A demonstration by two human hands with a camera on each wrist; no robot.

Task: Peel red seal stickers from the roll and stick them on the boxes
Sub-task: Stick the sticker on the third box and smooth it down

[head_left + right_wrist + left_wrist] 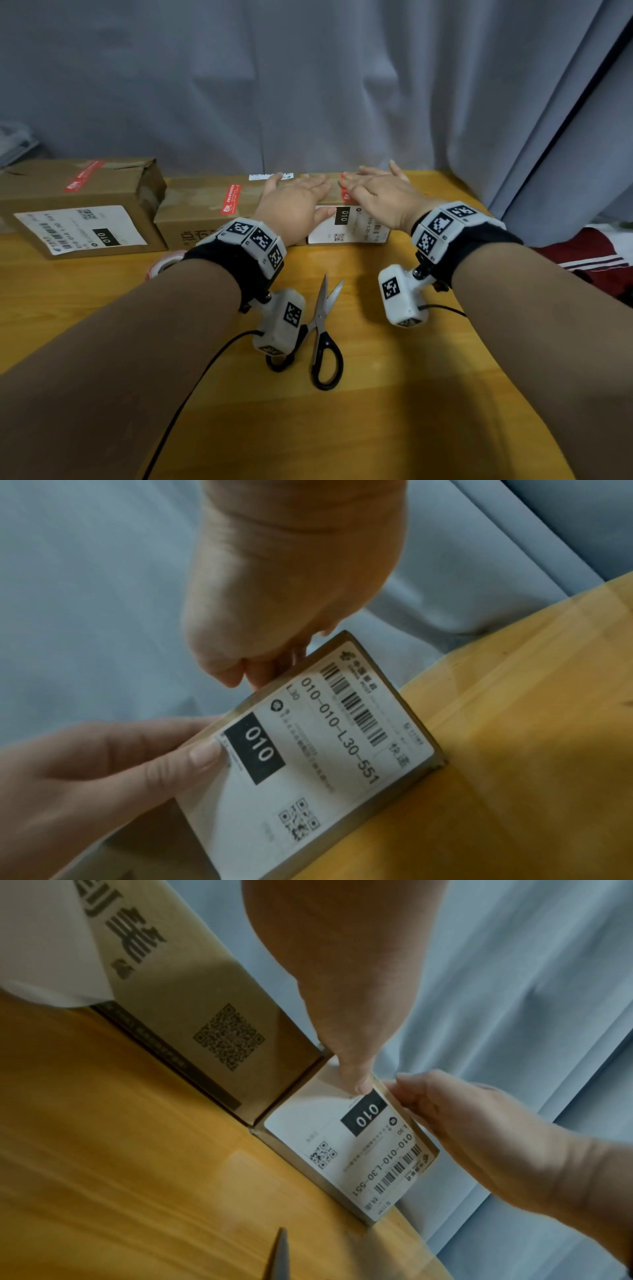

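Both hands lie on the small box (349, 224) at the centre of the head view, at the far edge of the wooden table (394, 394). The left hand (294, 209) rests flat on the box top with fingers stretched out, its thumb (352, 1074) pressed down on the white shipping label (346, 1153) on the front face, beside the black "010" patch. The right hand (380, 197) is likewise released, fingers straight and spread over the top; a red sticker (346, 196) shows just under its fingertips, running over the front edge of the box. Whether the fingers press the sticker itself or only the cardboard beside it cannot be told. In the right wrist view the hand (291, 588) meets the box (308, 750) at its upper edge, and the left thumb (202, 753) sits on the label. To the left, touching the small box, stands a middle box (202, 209) with a red sticker (231, 204) over its edge, and in the left of the frame a large box (78, 205) with a red sticker (84, 176) on top. The roll (164, 265) peeks out beside the left wrist, in front of the middle box. Scissors (325, 329), blades slightly apart, lie on the table between the forearms, lower centre. A grey curtain (308, 85) fills the upper frame.
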